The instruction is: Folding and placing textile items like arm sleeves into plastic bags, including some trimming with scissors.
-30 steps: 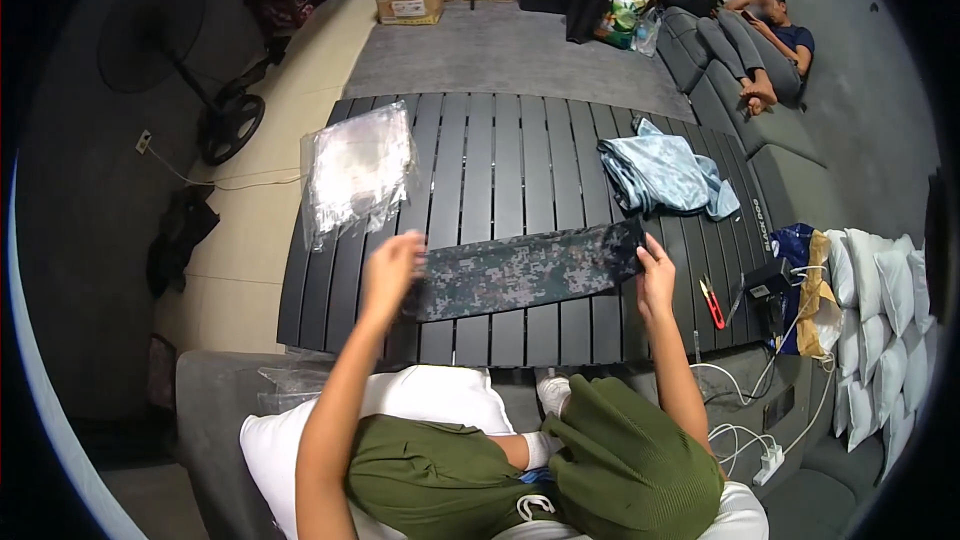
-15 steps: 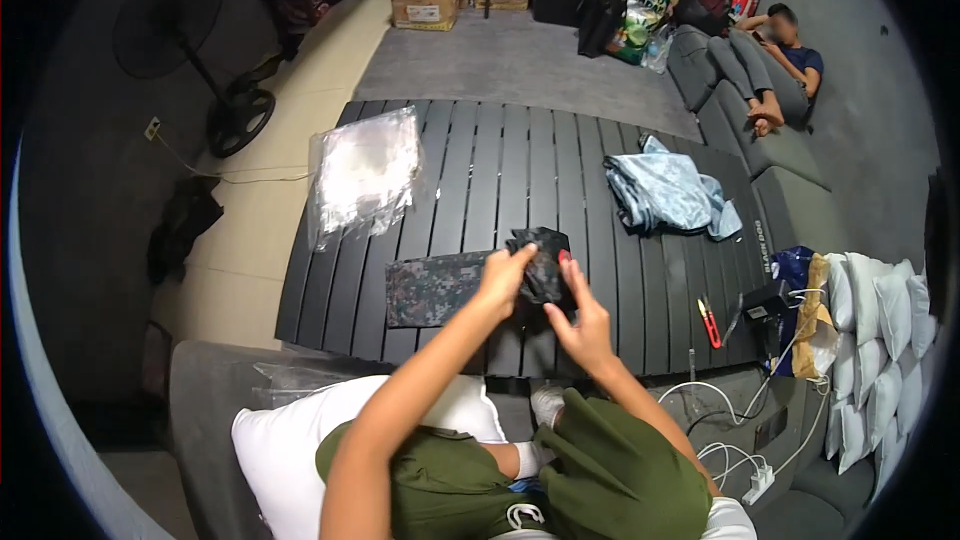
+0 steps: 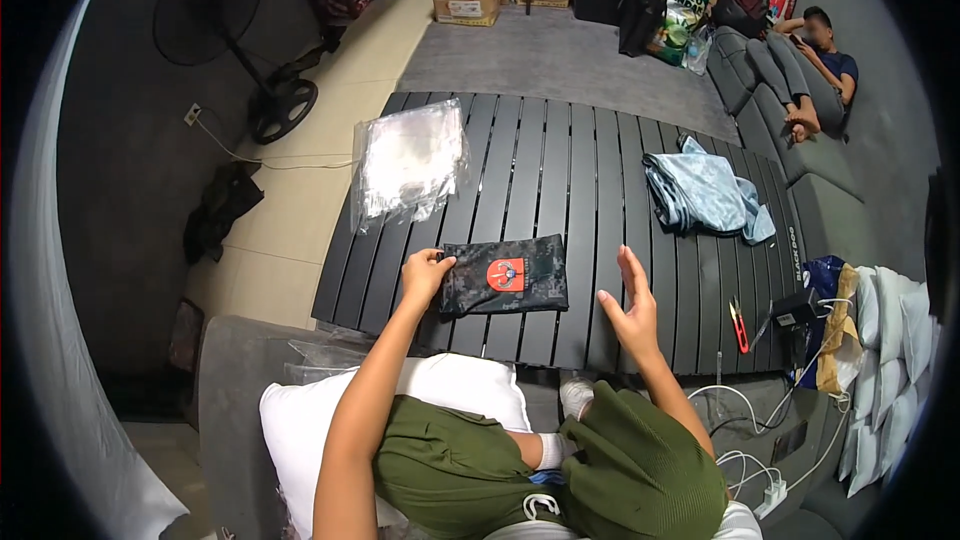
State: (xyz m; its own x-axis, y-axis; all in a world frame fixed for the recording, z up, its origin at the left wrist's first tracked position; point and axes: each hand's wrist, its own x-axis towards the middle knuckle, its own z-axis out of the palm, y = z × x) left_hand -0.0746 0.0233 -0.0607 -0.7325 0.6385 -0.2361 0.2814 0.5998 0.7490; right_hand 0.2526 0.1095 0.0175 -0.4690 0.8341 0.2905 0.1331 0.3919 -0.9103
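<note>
A flat, folded dark camouflage cloth (image 3: pixel 465 285) with a red emblem on its front lies near the front edge of the slatted black table (image 3: pixel 590 190). My left hand (image 3: pixel 425 275) is closed at its upper left corner, thumb over the fabric and fingers partly hidden. To the right of the cloth, my right hand (image 3: pixel 633 305) is held above the slats with its fingers stretched out and thumb apart. It touches nothing.
Clear plastic sleeves (image 3: pixel 410 160) lie at the table's far left, a light blue folded cloth (image 3: pixel 700 190) at the right. Red-handled thread snips (image 3: pixel 739 325) rest near the right edge. A white pillow (image 3: pixel 460 395) is by my legs; a person (image 3: pixel 815 60) reclines on the far-right sofa.
The crumpled dark piece between my hands now lies flat as a folded cloth with its emblem up. My left hand moved left to its corner; my right hand drew away, fingers spread.
</note>
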